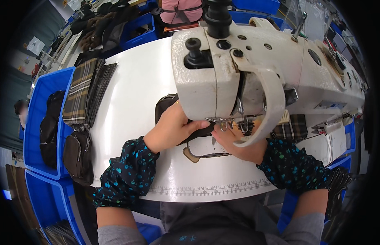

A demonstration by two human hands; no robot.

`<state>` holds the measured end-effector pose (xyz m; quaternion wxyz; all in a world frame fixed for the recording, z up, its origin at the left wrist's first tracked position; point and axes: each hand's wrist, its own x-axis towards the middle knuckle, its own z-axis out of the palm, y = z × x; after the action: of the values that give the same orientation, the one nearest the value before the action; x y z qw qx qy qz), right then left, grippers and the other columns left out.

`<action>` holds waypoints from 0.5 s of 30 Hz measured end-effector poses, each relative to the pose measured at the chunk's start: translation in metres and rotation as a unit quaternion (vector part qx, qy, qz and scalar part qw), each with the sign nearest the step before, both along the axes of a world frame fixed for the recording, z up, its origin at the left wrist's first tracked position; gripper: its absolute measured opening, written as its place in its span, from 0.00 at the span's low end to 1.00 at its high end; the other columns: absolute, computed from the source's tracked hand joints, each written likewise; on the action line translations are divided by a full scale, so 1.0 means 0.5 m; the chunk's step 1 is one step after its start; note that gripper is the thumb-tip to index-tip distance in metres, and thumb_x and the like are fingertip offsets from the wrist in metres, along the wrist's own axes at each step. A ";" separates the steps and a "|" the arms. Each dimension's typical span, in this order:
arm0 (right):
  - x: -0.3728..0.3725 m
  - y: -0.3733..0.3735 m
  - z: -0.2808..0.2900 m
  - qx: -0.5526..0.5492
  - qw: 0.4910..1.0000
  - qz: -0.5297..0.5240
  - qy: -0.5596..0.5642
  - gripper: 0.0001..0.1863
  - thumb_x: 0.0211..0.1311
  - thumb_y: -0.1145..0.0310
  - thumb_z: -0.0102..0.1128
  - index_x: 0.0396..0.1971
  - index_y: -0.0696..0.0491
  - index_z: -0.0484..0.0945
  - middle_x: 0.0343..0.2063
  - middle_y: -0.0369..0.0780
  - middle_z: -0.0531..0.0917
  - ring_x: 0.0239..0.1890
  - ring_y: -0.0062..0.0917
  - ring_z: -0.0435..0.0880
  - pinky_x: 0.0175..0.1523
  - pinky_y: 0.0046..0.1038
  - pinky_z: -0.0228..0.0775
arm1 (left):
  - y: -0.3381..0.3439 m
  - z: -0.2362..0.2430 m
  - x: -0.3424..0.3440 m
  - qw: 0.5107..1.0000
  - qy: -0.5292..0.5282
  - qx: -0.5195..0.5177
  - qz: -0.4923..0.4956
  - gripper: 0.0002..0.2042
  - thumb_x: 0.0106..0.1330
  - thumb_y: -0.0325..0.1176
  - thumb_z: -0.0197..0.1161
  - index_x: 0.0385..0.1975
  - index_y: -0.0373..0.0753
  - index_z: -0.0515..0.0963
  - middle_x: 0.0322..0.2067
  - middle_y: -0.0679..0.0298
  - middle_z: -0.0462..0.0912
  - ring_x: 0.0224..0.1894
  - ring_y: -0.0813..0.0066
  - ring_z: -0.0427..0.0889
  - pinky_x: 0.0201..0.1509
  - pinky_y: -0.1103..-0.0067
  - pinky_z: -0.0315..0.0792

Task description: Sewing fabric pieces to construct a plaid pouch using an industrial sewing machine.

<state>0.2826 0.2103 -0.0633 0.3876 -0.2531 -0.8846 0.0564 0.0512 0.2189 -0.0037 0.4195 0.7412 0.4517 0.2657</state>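
White table (136,77), black pouch (163,107) (partly hidden)

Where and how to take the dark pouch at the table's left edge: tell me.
Pouch: likely best by its near end, coming from the right. The blue bin stands close on its left, and plaid cloth lies at its far end. It looks soft and full, so hold it across its width.

"What's at the upper left?"
"A dark grey-green fabric curtain (46,24), near a rectangular white paper sheet (35,45)."
"And the light?"
"It glares off the glossy white, curved-edged worktable (130,81)."
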 end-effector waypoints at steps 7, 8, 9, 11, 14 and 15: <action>-0.002 0.003 0.057 0.015 0.999 -0.021 -0.025 0.04 0.56 0.74 0.62 0.32 0.51 0.82 0.18 0.34 0.78 0.20 0.29 0.81 0.25 0.29 0.72 | 0.011 -0.014 -0.004 0.993 0.036 0.112 -0.023 0.17 0.60 0.29 0.72 0.49 0.36 0.80 0.49 0.51 0.78 0.49 0.50 0.77 0.54 0.68 0.73; 0.002 0.006 0.050 -0.009 1.000 -0.001 -0.021 0.03 0.56 0.74 0.62 0.31 0.52 0.82 0.17 0.35 0.77 0.20 0.28 0.80 0.25 0.29 0.71 | 0.011 -0.016 -0.005 0.993 0.031 0.108 -0.034 0.17 0.58 0.30 0.73 0.47 0.36 0.81 0.49 0.51 0.78 0.50 0.50 0.76 0.54 0.68 0.73; 0.003 0.008 0.047 -0.034 0.999 0.020 -0.016 0.02 0.56 0.74 0.61 0.30 0.52 0.81 0.17 0.35 0.76 0.20 0.27 0.79 0.25 0.29 0.70 | 0.010 -0.018 -0.007 0.993 0.027 0.104 -0.044 0.16 0.57 0.30 0.73 0.45 0.37 0.82 0.49 0.52 0.78 0.50 0.51 0.76 0.54 0.68 0.73; 0.002 0.005 0.057 -0.180 0.983 0.025 0.004 0.01 0.57 0.74 0.61 0.28 0.53 0.79 0.17 0.35 0.76 0.20 0.28 0.79 0.25 0.29 0.70 | 0.007 -0.023 -0.010 0.990 0.044 0.129 -0.040 0.16 0.55 0.30 0.74 0.44 0.38 0.83 0.49 0.52 0.78 0.51 0.52 0.76 0.53 0.67 0.73; 0.004 0.008 0.063 -0.231 0.973 0.026 -0.016 0.03 0.57 0.75 0.59 0.25 0.54 0.77 0.17 0.36 0.76 0.19 0.29 0.78 0.25 0.30 0.68 | -0.005 -0.005 -0.003 0.985 0.069 0.154 -0.023 0.16 0.52 0.31 0.76 0.41 0.40 0.84 0.49 0.54 0.79 0.51 0.52 0.76 0.52 0.67 0.74; 0.005 0.009 0.062 -0.138 0.989 0.023 -0.055 0.04 0.57 0.75 0.59 0.24 0.55 0.75 0.16 0.37 0.75 0.19 0.30 0.77 0.24 0.30 0.67 | -0.009 0.004 0.001 0.985 0.076 0.153 -0.010 0.16 0.51 0.31 0.77 0.40 0.41 0.84 0.48 0.54 0.79 0.51 0.53 0.77 0.52 0.67 0.74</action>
<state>0.2852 0.2147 -0.0323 0.2982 -0.2869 -0.8938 0.1728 0.0519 0.2145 -0.0019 0.2680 0.8192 0.4291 0.2703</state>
